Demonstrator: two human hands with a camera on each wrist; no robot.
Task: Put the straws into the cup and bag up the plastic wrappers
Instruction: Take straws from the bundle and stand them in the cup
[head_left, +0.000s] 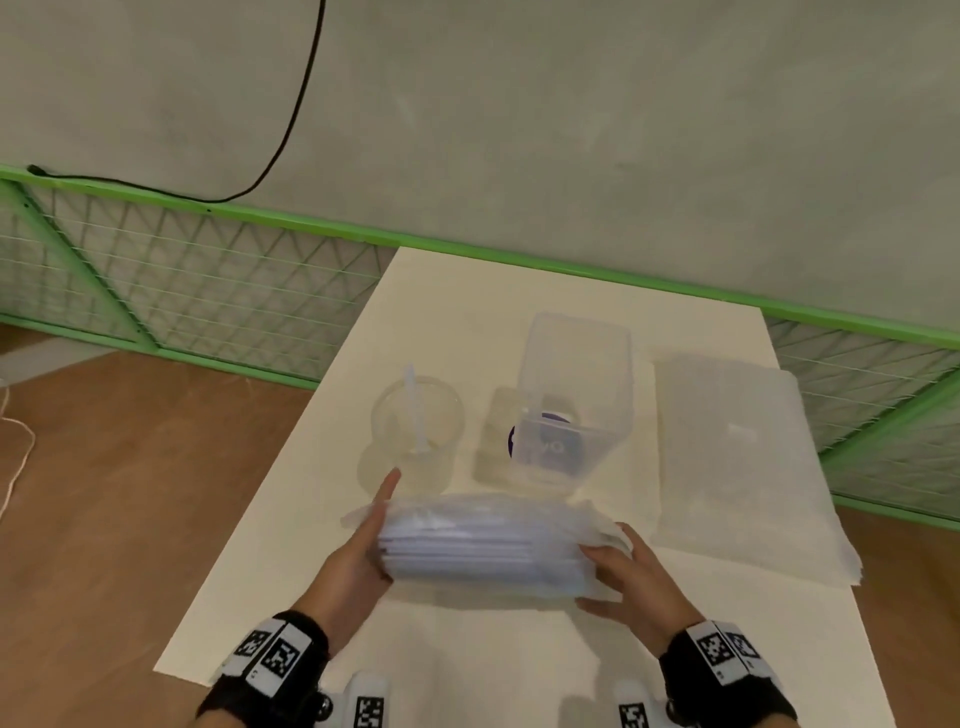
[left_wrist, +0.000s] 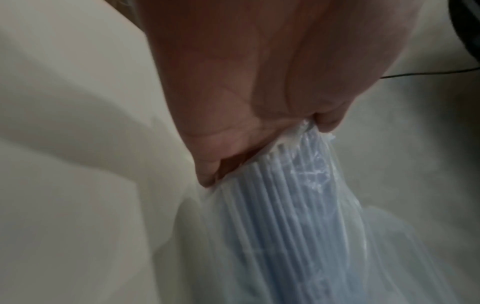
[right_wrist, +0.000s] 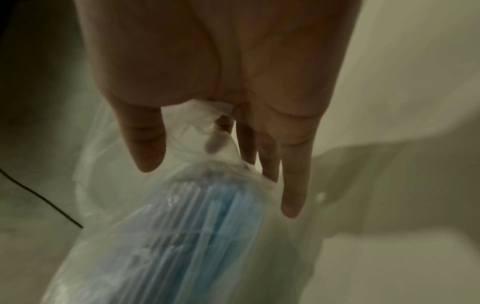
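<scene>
Nearest the front edge of the white tabletop (head_left: 270, 597), two hands hold one bundle of wrapped straws (head_left: 483, 545) between them, lying crosswise just above the surface. The straws are pale blue and too many and too blurred to count (the left wrist view shows well over a dozen in parallel). The left hand (head_left: 358, 551) cups the bundle's left end, fingers extended along its far side with one fingertip rising above the wrapping; in the left wrist view the palm and thumb press against the gathered plastic at the straw ends, so it grips the bundle. The right hand (head_left: 631, 577) holds the right end, thumb on top and fingers underneath; the right wrist view shows its fingers fairly straight, closing loosely around the crumpled wrapper end. Each wrist wears one black band with square coded markers.

Beyond the bundle, toward the middle of the tabletop, stands one clear cup (head_left: 415, 431), upright, with one straw (head_left: 418, 410) leaning inside it. Just to its right sits one clear plastic container (head_left: 569, 400), tilted, with a purple label showing through. Near the right edge lies one flat stack of translucent plastic bags (head_left: 737, 467). Behind the far edge runs a green wire fence (head_left: 208, 270), with one black cable (head_left: 291, 119) on the grey wall.
</scene>
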